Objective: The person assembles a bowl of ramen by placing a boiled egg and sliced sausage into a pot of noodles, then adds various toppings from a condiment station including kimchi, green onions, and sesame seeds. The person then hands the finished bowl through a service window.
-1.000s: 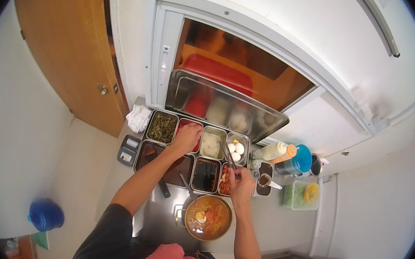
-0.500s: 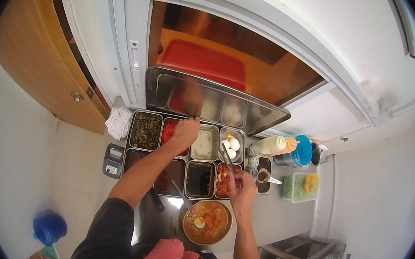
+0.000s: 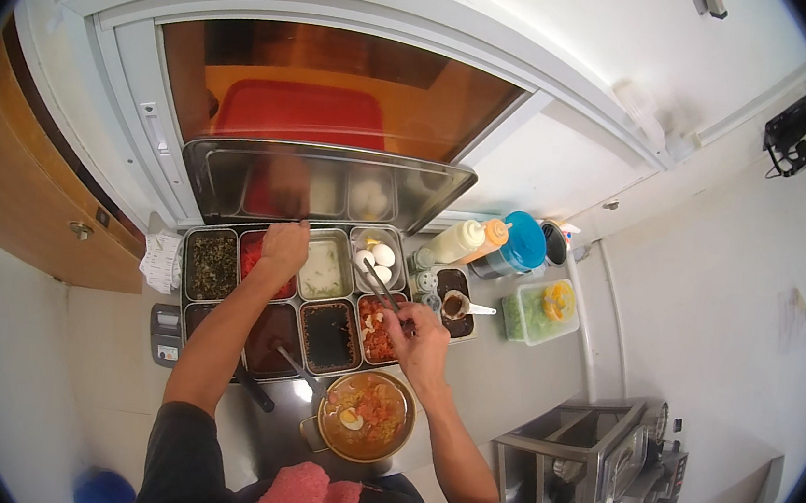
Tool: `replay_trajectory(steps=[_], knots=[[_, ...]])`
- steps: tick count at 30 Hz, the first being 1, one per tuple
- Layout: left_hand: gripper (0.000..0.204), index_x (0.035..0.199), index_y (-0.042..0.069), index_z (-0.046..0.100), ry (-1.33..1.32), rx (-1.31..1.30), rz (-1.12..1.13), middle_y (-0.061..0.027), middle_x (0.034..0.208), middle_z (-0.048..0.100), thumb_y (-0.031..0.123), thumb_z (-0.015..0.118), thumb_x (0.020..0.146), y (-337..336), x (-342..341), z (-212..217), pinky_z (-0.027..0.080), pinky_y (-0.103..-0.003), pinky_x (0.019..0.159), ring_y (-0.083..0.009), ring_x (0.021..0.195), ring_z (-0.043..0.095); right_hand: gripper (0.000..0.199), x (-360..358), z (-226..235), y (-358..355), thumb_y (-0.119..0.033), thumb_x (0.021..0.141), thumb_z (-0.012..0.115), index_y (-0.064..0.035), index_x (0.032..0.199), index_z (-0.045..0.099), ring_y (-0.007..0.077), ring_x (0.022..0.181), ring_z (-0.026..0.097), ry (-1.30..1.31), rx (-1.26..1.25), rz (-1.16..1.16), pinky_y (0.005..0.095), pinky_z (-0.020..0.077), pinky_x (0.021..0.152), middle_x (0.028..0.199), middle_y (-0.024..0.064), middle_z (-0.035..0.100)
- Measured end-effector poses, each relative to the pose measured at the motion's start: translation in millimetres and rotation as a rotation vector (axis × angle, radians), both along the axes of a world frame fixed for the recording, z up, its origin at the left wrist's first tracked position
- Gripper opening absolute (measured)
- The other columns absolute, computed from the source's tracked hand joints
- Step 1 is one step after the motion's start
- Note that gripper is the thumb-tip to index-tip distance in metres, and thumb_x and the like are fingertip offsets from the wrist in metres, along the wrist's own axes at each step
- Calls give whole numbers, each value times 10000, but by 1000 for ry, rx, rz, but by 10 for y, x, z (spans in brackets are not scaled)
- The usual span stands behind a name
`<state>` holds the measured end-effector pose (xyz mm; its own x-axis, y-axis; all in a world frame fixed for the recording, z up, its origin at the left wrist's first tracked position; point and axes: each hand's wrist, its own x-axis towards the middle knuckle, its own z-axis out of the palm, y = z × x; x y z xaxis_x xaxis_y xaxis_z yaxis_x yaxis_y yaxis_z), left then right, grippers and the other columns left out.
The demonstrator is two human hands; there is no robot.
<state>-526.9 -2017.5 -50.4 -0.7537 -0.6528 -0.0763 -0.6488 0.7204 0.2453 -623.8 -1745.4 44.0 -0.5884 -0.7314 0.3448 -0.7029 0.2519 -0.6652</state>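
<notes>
My right hand [image 3: 423, 346] holds metal tongs [image 3: 380, 288]. Their tips point at the pan of white eggs [image 3: 383, 254], above the pan of chopped red-orange food [image 3: 377, 331]. My left hand [image 3: 284, 248] reaches over the pan of red shreds [image 3: 250, 254]. Its fingers are closed at the lower edge of the leaning metal lid [image 3: 226, 176]; what they grip, if anything, is hidden. Nearest me sits a gold-coloured pot [image 3: 408, 431] of soup with noodles, red-orange topping and a halved boiled egg [image 3: 351, 419]. A utensil [image 3: 299, 370] rests between the dark sauce pan and the pot.
Other pans hold dark green flakes [image 3: 212, 267], pale liquid [image 3: 326, 268] and dark sauce [image 3: 329, 337]. To the right are squeeze bottles [image 3: 457, 242], a blue-lidded container [image 3: 523, 242] and a tub of greens [image 3: 523, 316]. A metal rack [image 3: 549, 450] stands at lower right.
The view has turned toward the right, shifting the scene leftward. My left hand stays at the lid's edge, and my right hand still holds the tongs near the eggs.
</notes>
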Motion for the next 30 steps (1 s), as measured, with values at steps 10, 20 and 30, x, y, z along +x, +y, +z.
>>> replay_trajectory(steps=[10, 20, 30], knots=[[201, 969, -15, 732, 18, 74, 17, -243, 1003, 735, 62, 571, 877, -67, -73, 136, 576, -477, 874, -384, 979, 723, 216, -13, 50, 56, -114, 861, 819, 3, 856, 638, 217, 680, 706, 12, 4, -40, 328, 565, 615, 940, 150, 742], [186, 947, -35, 735, 131, 58, -9, -274, 1016, 720, 40, 625, 819, -105, -47, 255, 563, -492, 902, -423, 1003, 702, 197, -27, 206, 102, -85, 859, 812, 2, 869, 636, 233, 665, 684, -26, -71, -37, 330, 557, 603, 940, 153, 732], [200, 898, -54, 735, 89, -8, -76, -323, 943, 704, 59, 649, 757, 439, -175, 1272, 562, -526, 884, -475, 944, 697, 191, -204, 690, 663, -107, 877, 817, -2, 889, 658, 145, 708, 702, -66, -253, -10, 270, 565, 577, 966, 137, 739]])
